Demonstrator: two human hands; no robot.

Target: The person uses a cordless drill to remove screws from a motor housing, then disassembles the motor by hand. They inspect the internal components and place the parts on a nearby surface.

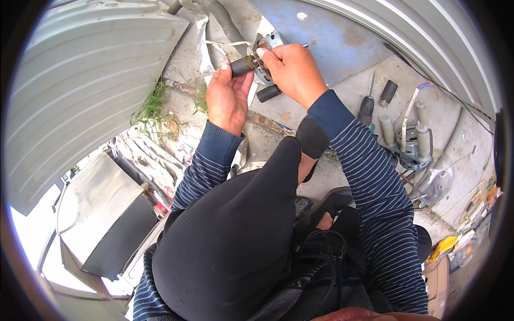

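Cylinder [242,66], the black one, is wrapped in the thumb and fingers of my left hand [227,104], its far end right up against the metal unit [276,39]. My right hand [296,72] has the unit pinched on its near side, thumb and fingertips close to that brassy end, so the two hands are working almost together. Can't tell from here if the joint is threaded or just pushed on.

For this bit I'd say it's all about lining up: cylinder square to the unit, right hand as the anchor, left doing the small turns. Force it crooked and you'd probably chew up the end. I'd also watch the white wires [230,43] coming in from the left, since they look easy to snag, and the hose [225,21] lies just behind them.

There's a second cylinder [269,93] just below the unit; can't see if it's fixed on. A third cylinder [388,93] stands off to my right beside the driver [366,109], which is within easy reach imo. Nearer me on that side is another unit [409,147] with pale posts [423,140], handy to compare against.
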